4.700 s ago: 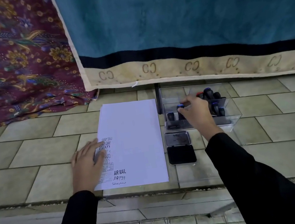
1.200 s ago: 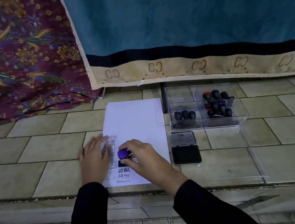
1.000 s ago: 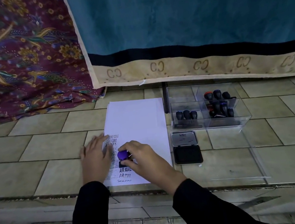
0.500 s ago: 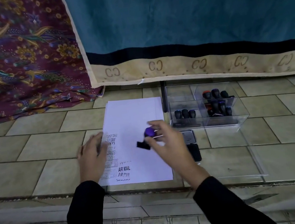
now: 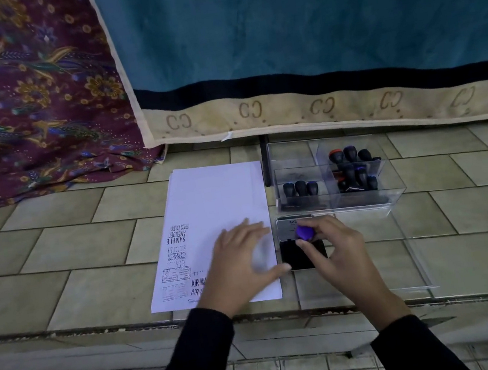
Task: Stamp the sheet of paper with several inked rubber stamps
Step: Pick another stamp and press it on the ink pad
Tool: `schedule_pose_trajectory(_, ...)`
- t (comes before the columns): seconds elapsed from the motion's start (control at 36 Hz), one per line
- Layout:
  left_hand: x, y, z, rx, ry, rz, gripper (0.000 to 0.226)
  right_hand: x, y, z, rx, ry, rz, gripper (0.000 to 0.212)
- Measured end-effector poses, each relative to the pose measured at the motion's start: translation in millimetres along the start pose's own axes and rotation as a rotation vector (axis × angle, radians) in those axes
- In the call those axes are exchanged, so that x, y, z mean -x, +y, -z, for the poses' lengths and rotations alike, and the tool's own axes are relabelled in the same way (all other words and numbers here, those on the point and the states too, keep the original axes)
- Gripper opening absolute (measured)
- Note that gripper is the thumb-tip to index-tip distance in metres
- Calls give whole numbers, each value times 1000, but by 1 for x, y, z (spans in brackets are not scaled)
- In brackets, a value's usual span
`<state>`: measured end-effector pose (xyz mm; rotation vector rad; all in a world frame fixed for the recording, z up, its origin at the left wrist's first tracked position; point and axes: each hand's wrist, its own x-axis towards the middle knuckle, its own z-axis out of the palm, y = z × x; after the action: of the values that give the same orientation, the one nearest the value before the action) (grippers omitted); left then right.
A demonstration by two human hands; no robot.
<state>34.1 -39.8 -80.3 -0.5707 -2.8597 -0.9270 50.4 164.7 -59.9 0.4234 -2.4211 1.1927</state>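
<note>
A white sheet of paper lies on the tiled ledge, with several black stamp prints along its left and lower part. My left hand lies flat with spread fingers on the sheet's lower right, its thumb at the edge of the ink pad. My right hand pinches a stamp with a purple knob and holds it down on the open black ink pad. The pad's metal lid lies open behind it.
A clear plastic organiser behind the pad holds several dark-handled stamps in two compartments. A clear sheet lies at the right. Patterned cloth and a teal towel hang at the back. The ledge edge runs close in front.
My right hand has carried the purple stamp off the paper to the right and set it on the ink pad. My left hand has slid right across the sheet to its right edge.
</note>
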Motion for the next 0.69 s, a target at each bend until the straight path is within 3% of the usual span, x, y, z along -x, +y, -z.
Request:
schedule_pose_trajectory(0.44,-11,6,-24,-43,23,5,78,10,1,-1,47,-13,40,29)
schedule_pose_trajectory(0.61,-9,7,-16,23,-26,10,78,16,-3,-1,41,1,-3,33)
schedule_pose_trajectory(0.69,-7,-2,1,148,64,79,67,7,-7,3,70,-42,-41,33)
